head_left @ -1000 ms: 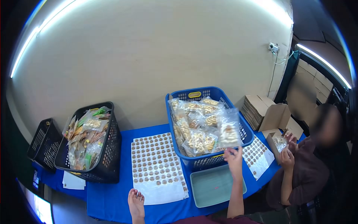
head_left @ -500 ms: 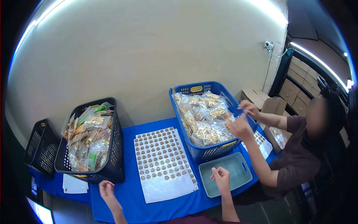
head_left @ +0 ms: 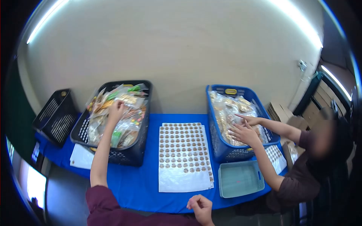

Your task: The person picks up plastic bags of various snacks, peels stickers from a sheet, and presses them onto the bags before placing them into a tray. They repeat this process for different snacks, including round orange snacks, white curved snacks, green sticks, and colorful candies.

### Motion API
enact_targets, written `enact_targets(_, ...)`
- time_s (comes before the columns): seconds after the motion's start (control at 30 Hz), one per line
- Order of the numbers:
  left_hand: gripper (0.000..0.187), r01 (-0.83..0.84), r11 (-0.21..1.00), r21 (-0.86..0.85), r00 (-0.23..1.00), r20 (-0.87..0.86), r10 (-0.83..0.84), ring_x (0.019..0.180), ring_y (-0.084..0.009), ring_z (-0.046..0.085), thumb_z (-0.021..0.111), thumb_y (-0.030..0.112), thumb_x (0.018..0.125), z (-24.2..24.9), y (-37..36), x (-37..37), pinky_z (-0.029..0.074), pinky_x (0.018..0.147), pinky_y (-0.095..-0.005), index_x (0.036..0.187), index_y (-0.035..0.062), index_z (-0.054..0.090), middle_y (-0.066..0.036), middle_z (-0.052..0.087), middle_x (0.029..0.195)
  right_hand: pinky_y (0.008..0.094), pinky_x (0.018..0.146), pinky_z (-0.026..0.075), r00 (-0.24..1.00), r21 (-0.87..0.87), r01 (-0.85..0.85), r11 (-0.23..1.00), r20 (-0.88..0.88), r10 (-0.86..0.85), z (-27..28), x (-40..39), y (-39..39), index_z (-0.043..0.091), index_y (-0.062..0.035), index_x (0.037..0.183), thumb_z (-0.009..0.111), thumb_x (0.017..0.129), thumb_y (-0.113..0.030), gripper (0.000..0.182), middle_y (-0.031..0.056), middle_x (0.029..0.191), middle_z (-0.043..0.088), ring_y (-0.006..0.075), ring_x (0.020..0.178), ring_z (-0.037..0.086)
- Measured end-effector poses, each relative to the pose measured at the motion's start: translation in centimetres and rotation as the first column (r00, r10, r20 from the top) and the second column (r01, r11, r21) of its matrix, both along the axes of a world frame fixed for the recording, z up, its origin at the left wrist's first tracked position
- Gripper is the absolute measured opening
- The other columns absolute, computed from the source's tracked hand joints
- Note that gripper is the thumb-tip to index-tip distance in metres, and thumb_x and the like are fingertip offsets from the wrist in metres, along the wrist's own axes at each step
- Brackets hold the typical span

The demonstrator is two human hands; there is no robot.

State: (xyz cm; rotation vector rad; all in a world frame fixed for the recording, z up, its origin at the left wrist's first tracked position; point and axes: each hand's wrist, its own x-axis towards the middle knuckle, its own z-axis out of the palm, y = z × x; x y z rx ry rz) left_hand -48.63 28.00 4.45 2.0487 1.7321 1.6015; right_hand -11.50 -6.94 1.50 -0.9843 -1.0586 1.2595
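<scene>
My left hand is over the black basket, its fingers bent and close together against a clear snack packet on top of the pile. Whether they grip it is hard to make out. Below the sheet of round brown stickers, near the table's front edge, my right hand is curled with thumb and fingers together. Anything inside that pinch is too small to see. The sheet lies flat on a blue cloth, apart from both hands.
At right stands a blue basket full of clear snack packets, with a co-worker's hands over them. A shallow grey-green tray sits before it. Another sticker sheet lies farther right. At far left is a smaller black basket.
My left hand has gone from the black basket's front up over its packets. My right hand has moved from over the tray to below the sticker sheet. The co-worker's hands have lowered onto the packets.
</scene>
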Motion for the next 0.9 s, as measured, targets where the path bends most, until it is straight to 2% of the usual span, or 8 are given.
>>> enact_targets(0.23,0.028,-0.076,0.960,-0.268,0.965,-0.262,0.003,0.088,-0.0334,0.054,0.060,0.020,0.073,-6.2,0.8,-3.6,0.043,0.076,-0.0382,0.093,0.0019,0.054,-0.019,0.055,0.093,0.0189,0.052,0.036,0.999,0.034,-0.040,0.999,-0.020,0.041,2.3,-3.5,-0.3,0.048,-0.0033,0.071,0.051,0.086,-0.008,0.016,0.0012,0.064,0.048,0.0061,0.056,0.043)
enact_targets(0.33,0.062,-0.148,0.834,-0.531,0.933,-0.355,-0.060,0.107,-0.0348,0.045,0.069,0.037,0.064,-6.8,1.2,-3.8,0.038,0.089,-0.0384,0.113,0.0069,0.047,-0.022,0.046,0.115,0.0191,0.051,0.036,0.986,0.006,-0.163,0.987,-0.022,0.163,2.6,-4.5,0.3,0.049,-0.0029,0.072,0.051,0.086,-0.008,0.015,0.0020,0.065,0.049,0.0065,0.056,0.044)
enact_targets(0.47,0.106,-0.376,0.646,-0.664,0.866,-0.499,-0.009,0.122,-0.0404,0.029,0.076,0.051,0.050,-5.4,-0.5,-1.5,0.029,0.100,-0.0417,0.134,0.0147,0.024,-0.024,0.023,0.134,0.0187,0.049,0.035,0.994,-0.008,-0.084,0.996,-0.073,0.083,1.9,-5.4,1.5,0.050,-0.0022,0.072,0.052,0.086,-0.009,0.015,0.0027,0.064,0.051,0.0060,0.054,0.043)
enact_targets(0.57,0.120,-0.324,0.565,-0.759,0.874,-0.469,-0.129,0.125,-0.0441,0.020,0.078,0.051,0.046,-6.1,0.8,-2.7,0.026,0.101,-0.0448,0.138,0.0187,0.008,-0.023,0.006,0.139,0.0185,0.049,0.035,0.994,-0.001,-0.094,0.996,-0.048,0.094,1.8,-5.7,2.1,0.050,-0.0022,0.071,0.052,0.086,-0.009,0.016,0.0021,0.062,0.051,0.0059,0.054,0.043)
enact_targets(0.7,0.075,-0.040,0.764,-0.644,0.897,-0.360,-0.256,0.112,-0.0366,0.043,0.073,0.030,0.063,-8.0,2.6,-5.8,0.037,0.093,-0.0404,0.127,0.0116,0.039,-0.024,0.044,0.121,0.0206,0.056,0.040,0.994,-0.004,-0.072,0.997,-0.078,0.072,-0.2,-5.3,2.2,0.051,-0.0002,0.069,0.052,0.084,-0.002,0.015,0.0035,0.064,0.052,0.0074,0.060,0.049)
enact_targets(0.77,0.038,-0.095,0.811,-0.578,0.951,-0.293,-0.097,0.090,-0.0311,0.058,0.064,0.018,0.072,-5.8,1.3,-5.1,0.044,0.080,-0.0356,0.106,0.0045,0.055,-0.016,0.059,0.102,0.0200,0.056,0.040,0.997,-0.020,-0.047,0.999,-0.064,0.045,-0.3,-4.9,2.0,0.051,-0.0004,0.069,0.051,0.084,-0.002,0.016,0.0032,0.065,0.052,0.0070,0.060,0.049)
enact_targets(0.83,0.020,-0.056,0.967,-0.250,0.991,-0.134,0.023,0.078,-0.0323,0.060,0.056,0.008,0.073,-5.6,0.9,-5.4,0.046,0.070,-0.0377,0.092,0.0005,0.059,-0.020,0.061,0.079,0.0198,0.056,0.040,0.998,-0.037,-0.024,0.999,-0.066,0.022,-0.6,-4.5,1.8,0.051,-0.0004,0.069,0.052,0.084,-0.002,0.016,0.0030,0.065,0.052,0.0068,0.060,0.049)
enact_targets(0.9,0.021,-0.074,0.975,-0.210,0.996,0.036,0.083,0.080,-0.0325,0.059,0.058,0.007,0.071,-4.3,0.3,-5.2,0.046,0.070,-0.0369,0.091,0.0005,0.058,-0.019,0.061,0.081,0.0196,0.055,0.040,0.998,-0.036,-0.007,0.999,-0.060,0.005,-0.8,-4.1,1.7,0.051,-0.0003,0.069,0.052,0.084,-0.002,0.016,0.0030,0.065,0.052,0.0067,0.060,0.049)
